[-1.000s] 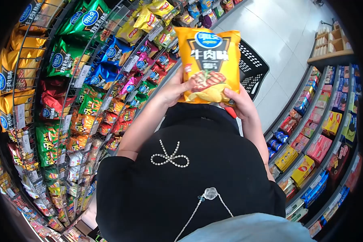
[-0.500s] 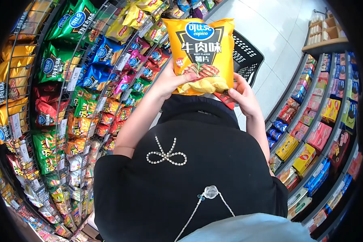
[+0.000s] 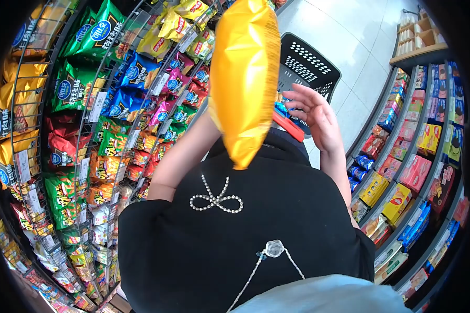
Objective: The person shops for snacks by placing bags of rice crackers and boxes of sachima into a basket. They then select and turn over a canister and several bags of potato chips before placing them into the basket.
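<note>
Head view, looking down in a shop aisle.

- We see the yellow chip bag [image 3: 245, 78] held up in front of the chest, turned edge-on to the camera so its printed face does not show. Its lower corner hangs just above the black top [image 3: 256, 229].
- The left forearm [image 3: 185, 151] rises to the bag's near side. The left hand itself is hidden behind the bag, so we cannot tell how its fingers sit or how firmly it grips.
- The right hand [image 3: 313, 112] is open with fingers spread and slightly curled. It is empty, just right of the bag and not touching it.
- The black basket [image 3: 321, 65] sits beyond the right hand. A red handle [image 3: 289, 127] lies just below the hand's fingertips.
- The wire rack [image 3: 83, 130] at left is full of chip packets in green, blue, red and yellow.
- The shelves [image 3: 412, 156] at right carry boxed goods.
- The pale tiled floor [image 3: 350, 31] runs between them.
</note>
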Demonstrator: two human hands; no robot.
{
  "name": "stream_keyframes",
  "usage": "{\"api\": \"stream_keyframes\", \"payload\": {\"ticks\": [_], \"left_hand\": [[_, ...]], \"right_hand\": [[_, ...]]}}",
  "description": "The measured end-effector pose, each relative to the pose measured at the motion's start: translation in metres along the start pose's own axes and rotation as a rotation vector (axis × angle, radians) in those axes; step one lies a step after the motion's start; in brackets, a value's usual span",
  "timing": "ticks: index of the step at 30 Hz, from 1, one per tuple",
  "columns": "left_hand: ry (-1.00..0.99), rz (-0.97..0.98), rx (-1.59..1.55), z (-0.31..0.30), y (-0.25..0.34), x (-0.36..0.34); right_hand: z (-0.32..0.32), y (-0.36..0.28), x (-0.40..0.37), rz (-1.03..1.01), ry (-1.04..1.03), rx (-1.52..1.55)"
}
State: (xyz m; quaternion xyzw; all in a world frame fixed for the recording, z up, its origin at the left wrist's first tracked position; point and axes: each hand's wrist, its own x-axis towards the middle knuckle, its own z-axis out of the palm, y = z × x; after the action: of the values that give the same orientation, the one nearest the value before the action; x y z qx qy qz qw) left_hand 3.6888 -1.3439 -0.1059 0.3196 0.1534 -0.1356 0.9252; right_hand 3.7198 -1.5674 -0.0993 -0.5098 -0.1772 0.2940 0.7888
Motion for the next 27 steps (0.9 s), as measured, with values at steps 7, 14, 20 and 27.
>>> {"api": "stream_keyframes", "payload": {"ticks": [7, 14, 20, 27], "left_hand": [[-0.047, 0.011, -0.07, 0.006, -0.018, 0.004], [-0.338, 0.103, 0.226, -0.046, -0.022, 0.014], [-0.116, 0.225, 0.542, -0.013, -0.013, 0.004], [-0.08, 0.309, 0.703, -0.009, -0.016, 0.0]], "right_hand": [[0.026, -0.018, 0.004, -0.09, -0.165, -0.016], [0.02, -0.005, -0.001, -0.056, -0.02, 0.184], [0.012, 0.007, -0.003, 0.155, 0.168, 0.043], [0.009, 0.007, -0.002, 0.173, 0.184, 0.031]]}}
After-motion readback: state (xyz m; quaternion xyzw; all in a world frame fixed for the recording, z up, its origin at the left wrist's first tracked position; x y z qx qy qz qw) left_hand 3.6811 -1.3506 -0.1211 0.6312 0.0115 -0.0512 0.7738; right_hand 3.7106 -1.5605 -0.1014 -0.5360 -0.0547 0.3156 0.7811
